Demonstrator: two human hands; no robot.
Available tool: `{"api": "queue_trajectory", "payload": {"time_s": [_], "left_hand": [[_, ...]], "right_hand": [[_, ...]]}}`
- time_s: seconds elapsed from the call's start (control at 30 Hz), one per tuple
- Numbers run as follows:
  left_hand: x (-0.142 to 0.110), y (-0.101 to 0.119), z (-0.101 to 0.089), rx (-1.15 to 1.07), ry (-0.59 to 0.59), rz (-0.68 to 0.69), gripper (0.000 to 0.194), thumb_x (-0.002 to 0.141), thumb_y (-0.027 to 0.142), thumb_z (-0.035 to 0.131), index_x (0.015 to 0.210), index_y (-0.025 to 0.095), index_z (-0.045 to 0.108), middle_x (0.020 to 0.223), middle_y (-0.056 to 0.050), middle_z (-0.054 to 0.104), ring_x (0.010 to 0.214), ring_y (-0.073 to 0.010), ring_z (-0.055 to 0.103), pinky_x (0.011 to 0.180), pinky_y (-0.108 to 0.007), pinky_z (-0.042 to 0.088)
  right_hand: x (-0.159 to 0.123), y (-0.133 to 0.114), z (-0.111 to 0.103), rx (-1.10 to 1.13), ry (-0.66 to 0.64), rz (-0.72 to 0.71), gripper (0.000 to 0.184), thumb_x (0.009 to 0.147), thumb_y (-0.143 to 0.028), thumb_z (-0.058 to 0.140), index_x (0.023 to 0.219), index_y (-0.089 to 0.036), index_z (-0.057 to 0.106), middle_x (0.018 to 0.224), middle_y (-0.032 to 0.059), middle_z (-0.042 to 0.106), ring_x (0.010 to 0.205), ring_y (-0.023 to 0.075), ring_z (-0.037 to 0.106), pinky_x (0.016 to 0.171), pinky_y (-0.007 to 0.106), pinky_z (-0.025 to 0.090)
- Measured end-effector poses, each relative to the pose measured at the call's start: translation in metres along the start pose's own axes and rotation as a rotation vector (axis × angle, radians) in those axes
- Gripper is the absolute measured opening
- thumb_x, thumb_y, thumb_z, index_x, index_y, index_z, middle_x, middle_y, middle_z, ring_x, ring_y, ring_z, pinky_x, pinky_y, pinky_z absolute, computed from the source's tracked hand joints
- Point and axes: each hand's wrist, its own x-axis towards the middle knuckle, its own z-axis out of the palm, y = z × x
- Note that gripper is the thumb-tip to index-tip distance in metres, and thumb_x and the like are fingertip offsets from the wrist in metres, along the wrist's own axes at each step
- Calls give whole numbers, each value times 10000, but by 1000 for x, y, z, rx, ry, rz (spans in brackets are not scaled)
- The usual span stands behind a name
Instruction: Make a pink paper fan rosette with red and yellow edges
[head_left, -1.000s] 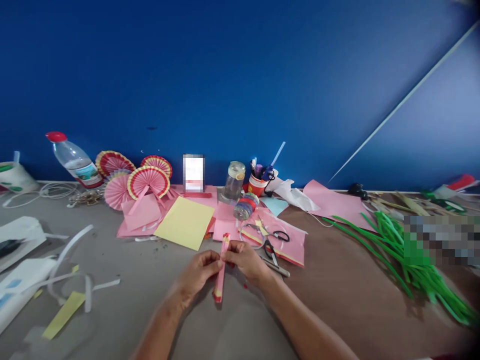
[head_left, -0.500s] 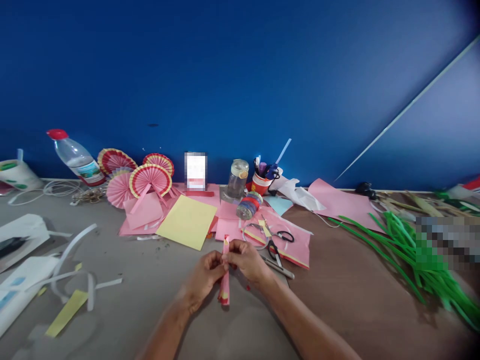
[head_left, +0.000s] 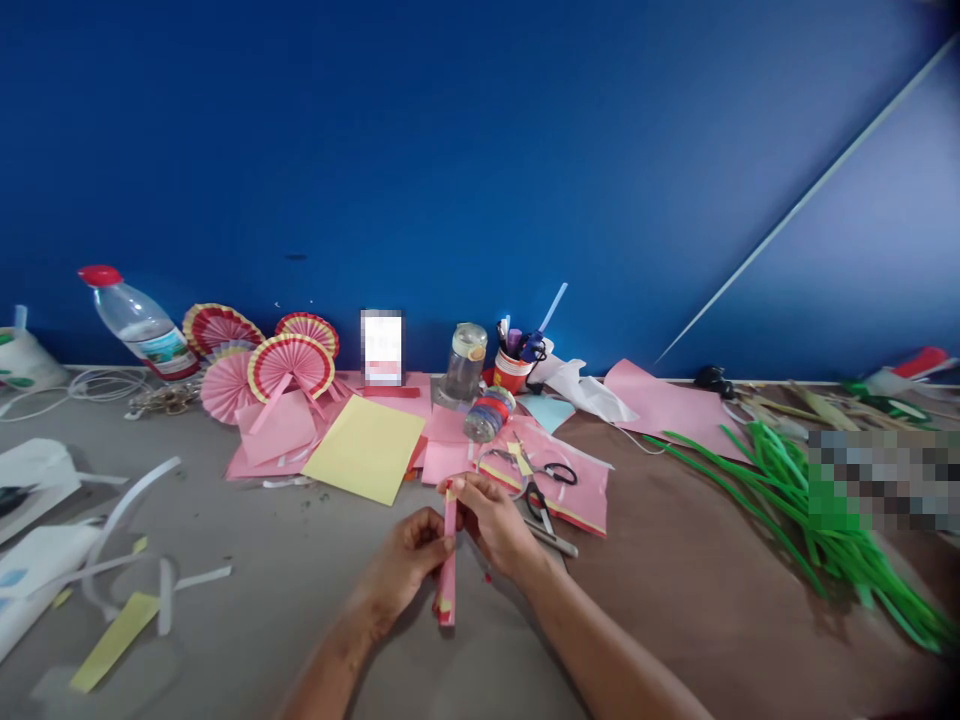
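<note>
A narrow, folded pink paper strip (head_left: pixel 448 570) with red and yellow ends stands nearly upright between my hands, low in the middle of the view. My left hand (head_left: pixel 411 560) pinches it around its middle. Higher up, my right hand (head_left: pixel 487 520) grips the strip near its top end, fingers curled behind it. Just beyond my right hand lie black-handled scissors (head_left: pixel 538 497) on pink paper (head_left: pixel 589 500) edged in yellow. A grey pen-like tool (head_left: pixel 553 540) rests beside that wrist. Finished-looking pleated paper fans (head_left: pixel 291 368) in pink, red and yellow lean together at the back left.
A yellow sheet (head_left: pixel 365 450) lies ahead of my hands. Behind it stand a clear jar (head_left: pixel 465 362) and a red cup (head_left: pixel 512 374) of pens. A bottle (head_left: pixel 142 325) leans at the left. Green stems (head_left: pixel 817 510) spread over the right side; white strips (head_left: pixel 105 555) lie left.
My right hand has slid up the paper strip to its top end, while my left hand keeps its pinch at the middle. The whole view has shifted slightly.
</note>
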Motion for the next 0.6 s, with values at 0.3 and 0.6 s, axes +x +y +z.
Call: {"api": "queue_trajectory", "payload": {"time_s": [0.3, 0.6], "left_hand": [[-1, 1, 3, 11, 28, 8, 428, 610, 505, 761, 633, 178, 486, 526, 73, 435, 501, -76, 370, 502, -219, 266], [2, 0, 4, 43, 77, 24, 463, 599, 530, 760, 608, 179, 459, 508, 83, 401, 478, -66, 331, 488, -217, 241]], "right_hand": [[2, 4, -4, -18, 30, 17, 419, 705, -569, 613, 733, -154, 670, 503, -30, 481, 466, 97, 402, 478, 239, 296], [-2, 5, -3, -102, 110, -167, 526, 637, -423, 738, 1079, -186, 578, 725, -36, 501, 624, 101, 455, 569, 230, 356]]}}
